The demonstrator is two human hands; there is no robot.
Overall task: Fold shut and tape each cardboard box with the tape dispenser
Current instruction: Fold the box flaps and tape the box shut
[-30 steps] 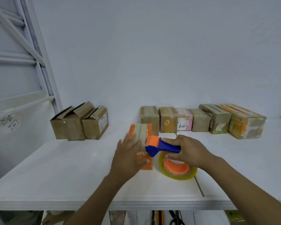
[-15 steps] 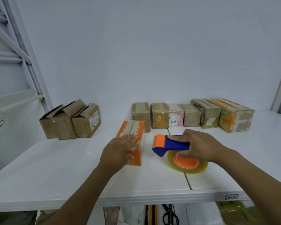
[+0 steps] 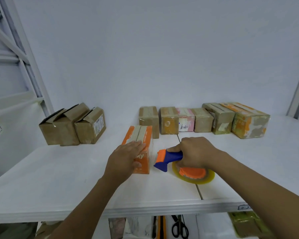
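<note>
An orange cardboard box [image 3: 141,138] with a tape strip along its closed top stands mid-table. My left hand [image 3: 124,158] holds its near end, fingers flat on the top and thumb on the front face. To its right, my right hand [image 3: 194,153] grips the blue handle of the tape dispenser [image 3: 169,158]. The dispenser's orange hub and clear tape roll [image 3: 193,175] rest on the table. A thin clear strip seems to run from the box's near edge toward the dispenser's blade.
A row of several taped boxes [image 3: 204,119] lines the back wall. Three brown boxes with raised flaps [image 3: 71,125] stand at the back left. The white table [image 3: 59,178] ends at a front edge, with scissors [image 3: 179,226] below it. A metal rack stands at the left.
My right hand has drawn the dispenser off the box, rightward and down onto the table. My left hand slid from the box's side to its top near end.
</note>
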